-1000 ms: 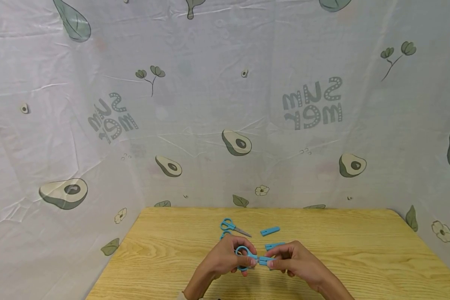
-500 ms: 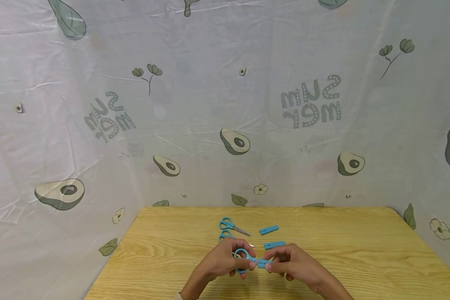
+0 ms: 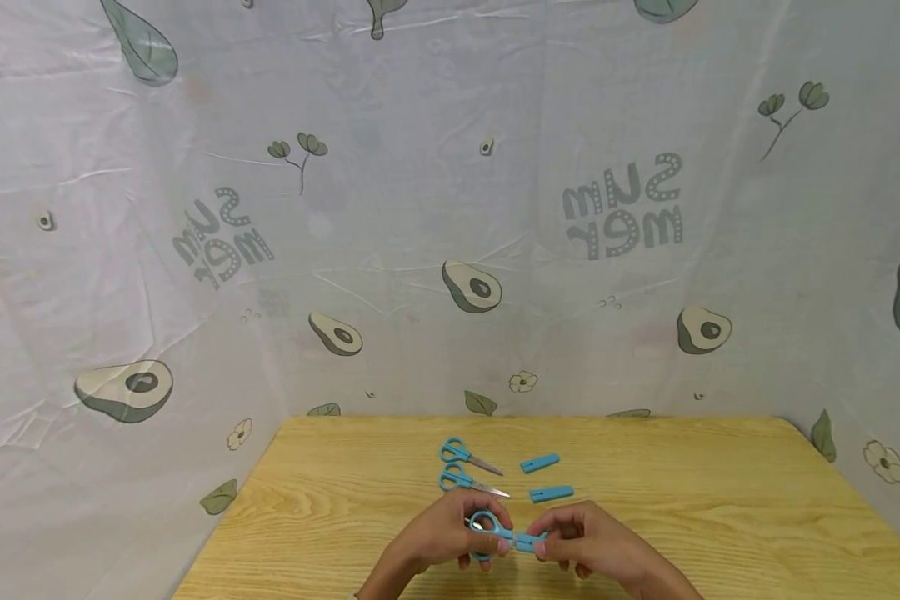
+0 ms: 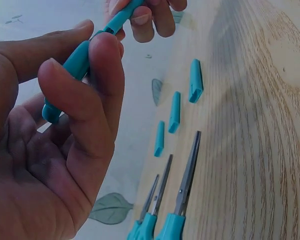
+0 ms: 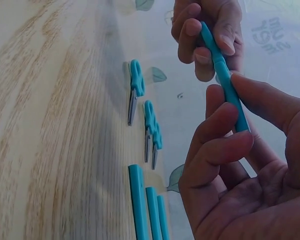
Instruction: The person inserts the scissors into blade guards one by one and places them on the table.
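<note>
The scissors (image 4: 77, 61) are pinched by the handle in the fingers of the left hand (image 3: 446, 529), above the surface (image 3: 720, 500). The cap (image 5: 231, 95) is pinched in the fingers of the right hand (image 3: 600, 542), lined up with the scissors. Both should prove light and stiff, the plastic perhaps slippery; the handle seems best held, clear of the blades. Toward the surface's far edge, bare-bladed loose scissors (image 3: 461, 479) and loose caps (image 3: 551, 493) could be knocked.
</note>
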A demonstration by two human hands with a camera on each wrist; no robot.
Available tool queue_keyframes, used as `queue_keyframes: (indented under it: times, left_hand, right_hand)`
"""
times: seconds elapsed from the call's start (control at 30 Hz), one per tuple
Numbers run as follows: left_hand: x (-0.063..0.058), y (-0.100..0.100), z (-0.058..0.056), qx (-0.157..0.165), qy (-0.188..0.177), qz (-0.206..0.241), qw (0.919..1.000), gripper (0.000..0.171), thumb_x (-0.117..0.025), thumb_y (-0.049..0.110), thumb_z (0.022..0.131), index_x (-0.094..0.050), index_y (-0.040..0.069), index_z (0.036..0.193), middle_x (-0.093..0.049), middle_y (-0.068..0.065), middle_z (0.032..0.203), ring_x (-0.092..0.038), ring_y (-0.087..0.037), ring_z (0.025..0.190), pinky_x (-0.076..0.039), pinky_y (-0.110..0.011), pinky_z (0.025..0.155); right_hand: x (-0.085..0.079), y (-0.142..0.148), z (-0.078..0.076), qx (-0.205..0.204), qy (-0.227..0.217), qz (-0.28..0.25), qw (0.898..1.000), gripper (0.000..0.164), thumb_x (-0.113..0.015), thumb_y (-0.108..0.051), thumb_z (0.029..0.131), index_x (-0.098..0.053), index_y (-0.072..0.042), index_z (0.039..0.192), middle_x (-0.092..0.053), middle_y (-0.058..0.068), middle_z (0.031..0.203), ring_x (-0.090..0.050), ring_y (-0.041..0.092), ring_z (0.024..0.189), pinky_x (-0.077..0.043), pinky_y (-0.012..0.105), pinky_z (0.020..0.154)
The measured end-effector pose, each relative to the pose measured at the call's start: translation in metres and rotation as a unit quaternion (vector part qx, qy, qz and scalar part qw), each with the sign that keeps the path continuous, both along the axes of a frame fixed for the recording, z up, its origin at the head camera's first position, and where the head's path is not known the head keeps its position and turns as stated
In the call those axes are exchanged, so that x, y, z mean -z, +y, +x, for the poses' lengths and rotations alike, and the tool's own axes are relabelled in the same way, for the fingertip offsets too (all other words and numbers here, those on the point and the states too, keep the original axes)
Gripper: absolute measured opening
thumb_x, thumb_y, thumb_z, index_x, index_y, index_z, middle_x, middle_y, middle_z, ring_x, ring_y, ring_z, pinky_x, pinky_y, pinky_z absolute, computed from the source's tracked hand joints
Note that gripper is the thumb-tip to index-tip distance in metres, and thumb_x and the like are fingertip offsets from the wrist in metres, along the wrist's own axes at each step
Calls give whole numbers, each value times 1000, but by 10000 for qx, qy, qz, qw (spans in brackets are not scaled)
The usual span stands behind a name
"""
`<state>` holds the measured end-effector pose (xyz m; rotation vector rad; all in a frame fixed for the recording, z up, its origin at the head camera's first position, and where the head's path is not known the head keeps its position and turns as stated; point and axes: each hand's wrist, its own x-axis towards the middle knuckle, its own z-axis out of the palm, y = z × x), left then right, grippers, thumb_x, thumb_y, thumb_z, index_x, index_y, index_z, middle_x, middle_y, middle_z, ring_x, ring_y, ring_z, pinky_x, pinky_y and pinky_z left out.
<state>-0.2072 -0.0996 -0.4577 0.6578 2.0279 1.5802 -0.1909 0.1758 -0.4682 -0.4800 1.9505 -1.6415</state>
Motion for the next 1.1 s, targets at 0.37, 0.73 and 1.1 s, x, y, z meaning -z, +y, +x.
queue_keyframes:
  times: [0.37,0.73,1.1]
  left_hand:
    - [3,-1,0,32,90,-58,9999,9,-80,9,97,-79,12,105,-72,4,78,-68,-13,62,-46,-21,46]
    - [4,-3,0,31,-99,-79,9999,20,-79,7,97,-74,2,117,-70,1,86,-67,-12,64,-46,-20,47]
    - [6,-4,0,-43,-218,-117,9997,25,-79,5,97,-72,-1,121,-69,1,87,-70,-12,66,-48,-21,48]
  right_hand:
    - [5,3,3,23,7,-95,10000,27,-64,-16,109,-73,5,123,-69,-6,88,-55,11,70,-40,23,58]
    - [8,10,6,119,22,63,9999,28,-65,-17,108,-72,4,125,-69,-5,87,-56,13,72,-40,23,58]
    - [10,15,8,55,117,119,9998,30,-64,-18,109,-73,4,126,-68,-4,87,-58,11,73,-43,22,57]
